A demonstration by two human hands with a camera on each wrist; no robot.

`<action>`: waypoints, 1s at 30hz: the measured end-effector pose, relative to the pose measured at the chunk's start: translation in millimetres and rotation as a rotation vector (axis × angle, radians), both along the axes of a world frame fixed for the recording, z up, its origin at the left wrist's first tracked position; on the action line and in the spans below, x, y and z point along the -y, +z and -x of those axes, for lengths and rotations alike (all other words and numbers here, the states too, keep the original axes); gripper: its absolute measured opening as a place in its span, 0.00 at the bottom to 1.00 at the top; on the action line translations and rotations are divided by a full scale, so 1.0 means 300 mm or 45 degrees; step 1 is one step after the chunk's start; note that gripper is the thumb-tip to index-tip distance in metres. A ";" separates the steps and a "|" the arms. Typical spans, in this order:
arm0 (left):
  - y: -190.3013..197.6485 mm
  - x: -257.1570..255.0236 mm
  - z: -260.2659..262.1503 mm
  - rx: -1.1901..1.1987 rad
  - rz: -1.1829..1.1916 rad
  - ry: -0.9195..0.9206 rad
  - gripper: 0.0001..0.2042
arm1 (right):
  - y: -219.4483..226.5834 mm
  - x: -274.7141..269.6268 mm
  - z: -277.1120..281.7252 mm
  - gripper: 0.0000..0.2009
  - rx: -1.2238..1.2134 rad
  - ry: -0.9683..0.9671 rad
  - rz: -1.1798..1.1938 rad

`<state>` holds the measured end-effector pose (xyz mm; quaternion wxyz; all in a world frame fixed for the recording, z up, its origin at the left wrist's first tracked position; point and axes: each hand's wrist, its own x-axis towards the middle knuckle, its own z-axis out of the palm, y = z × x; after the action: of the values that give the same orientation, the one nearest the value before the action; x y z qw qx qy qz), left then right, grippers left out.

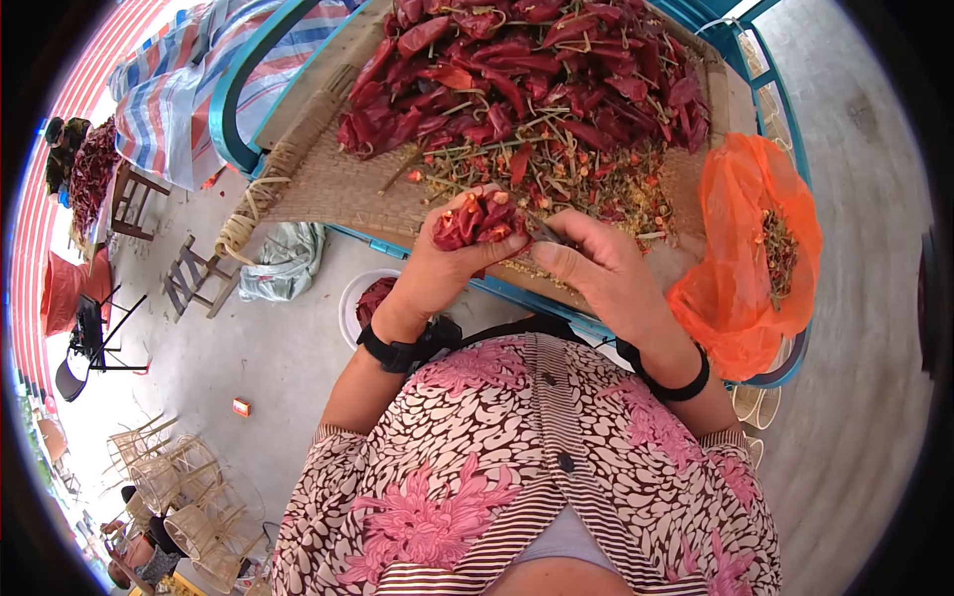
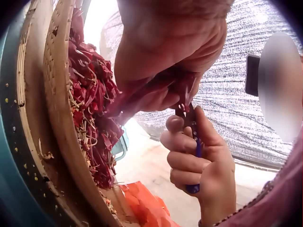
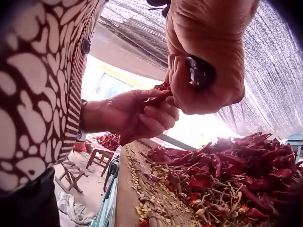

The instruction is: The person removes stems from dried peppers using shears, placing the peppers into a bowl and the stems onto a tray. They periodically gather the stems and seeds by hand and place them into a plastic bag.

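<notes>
My left hand [image 1: 439,273] grips a bunch of dried red chili peppers [image 1: 479,221], their cut ends facing up. Close against that bunch, my right hand [image 1: 614,278] holds a slim dark metal tool with a blue handle [image 2: 198,150]. In the left wrist view the tool's tip is right at the pepper ends; its exact kind I cannot tell. Both hands are above the near edge of a woven mat [image 1: 343,194]. Beyond them lies a large heap of dried chili peppers [image 1: 517,79], with loose stems and seeds [image 1: 556,179] on its near side.
An orange plastic bag [image 1: 730,248] with stems in it lies at the mat's right. A blue metal frame [image 1: 234,109] borders the mat. Below on the left are a white basin [image 1: 348,308] with peppers, a grey plastic bag [image 1: 283,263] and a wooden stool [image 1: 197,278].
</notes>
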<state>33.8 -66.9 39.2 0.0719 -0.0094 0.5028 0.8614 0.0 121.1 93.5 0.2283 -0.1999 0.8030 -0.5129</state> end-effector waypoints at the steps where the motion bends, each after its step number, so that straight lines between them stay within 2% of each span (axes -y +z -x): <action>1: 0.010 -0.002 -0.001 0.030 0.059 0.013 0.12 | 0.004 0.000 0.000 0.17 -0.067 0.011 -0.055; 4: -0.002 -0.002 -0.002 -0.042 0.226 -0.002 0.13 | -0.008 -0.009 0.000 0.16 0.001 0.012 -0.091; 6: -0.019 0.000 -0.003 -0.060 0.202 -0.004 0.13 | -0.010 -0.019 -0.003 0.16 0.535 -0.037 0.228; 8: -0.044 0.001 -0.001 -0.044 0.160 -0.018 0.13 | -0.017 -0.012 -0.026 0.15 0.612 -0.131 0.325; 10: -0.060 0.002 0.001 0.008 0.101 -0.046 0.13 | -0.038 0.018 -0.070 0.15 0.233 -0.267 0.198; 13: -0.017 0.000 -0.016 0.182 0.228 -0.113 0.14 | -0.041 0.010 -0.068 0.15 -0.495 -0.274 -0.080; 16: -0.019 -0.011 -0.017 0.207 0.120 -0.115 0.14 | -0.047 -0.011 -0.057 0.14 -0.134 -0.229 -0.001; 19: -0.063 -0.003 -0.010 0.155 -0.025 -0.279 0.14 | -0.034 -0.072 -0.027 0.13 1.125 -0.204 0.869; 22: -0.084 -0.020 -0.025 0.164 -0.088 -0.148 0.13 | -0.038 -0.154 0.063 0.14 0.777 -0.581 1.067; 25: -0.077 -0.023 -0.017 0.185 -0.163 -0.070 0.15 | -0.076 -0.178 0.096 0.16 1.501 -0.667 1.447; 26: -0.078 -0.020 -0.014 0.190 -0.154 -0.075 0.15 | -0.103 -0.183 0.103 0.18 1.664 -0.783 1.527; 29: -0.077 -0.017 0.003 0.192 -0.135 -0.072 0.15 | -0.119 -0.170 0.084 0.18 1.195 -0.507 1.225; 30: -0.075 -0.024 0.005 0.196 -0.133 -0.066 0.16 | -0.071 -0.138 0.052 0.16 0.869 -0.446 0.947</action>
<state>32.4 -59.6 16.7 0.1329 -0.0587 0.4502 0.8810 -15.6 162.5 72.1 0.3014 0.0479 0.4683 -0.8292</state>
